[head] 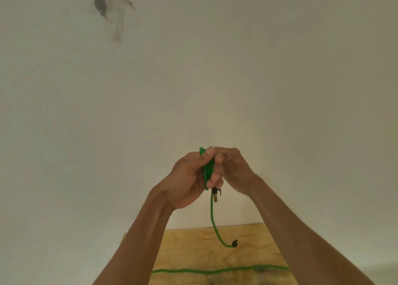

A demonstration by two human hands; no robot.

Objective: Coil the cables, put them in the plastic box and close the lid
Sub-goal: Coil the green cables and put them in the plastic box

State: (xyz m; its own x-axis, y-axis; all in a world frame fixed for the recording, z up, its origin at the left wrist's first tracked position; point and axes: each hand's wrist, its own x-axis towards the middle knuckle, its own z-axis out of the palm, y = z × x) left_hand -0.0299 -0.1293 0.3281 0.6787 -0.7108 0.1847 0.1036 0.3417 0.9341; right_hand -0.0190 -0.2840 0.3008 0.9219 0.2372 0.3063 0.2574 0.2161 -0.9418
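While the folded loops of the green cable (pixel 208 171) sit mid-frame, left hand (pixel 189 181) clenched round them so they can't spring apart, right hand (pixel 233 168) pinching the top; tail hangs toward the plywood table (pixel 193 248), lower centre; box unseen

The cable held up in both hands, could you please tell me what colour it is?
Green cable, with a dark tip on its dangling end; seen in the head view.

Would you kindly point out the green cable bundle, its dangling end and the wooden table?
green cable bundle (pixel 208 170), head view, folded strands.
dangling end (pixel 234 243), head view, dark tip.
wooden table (pixel 193 248), head view, bare top.
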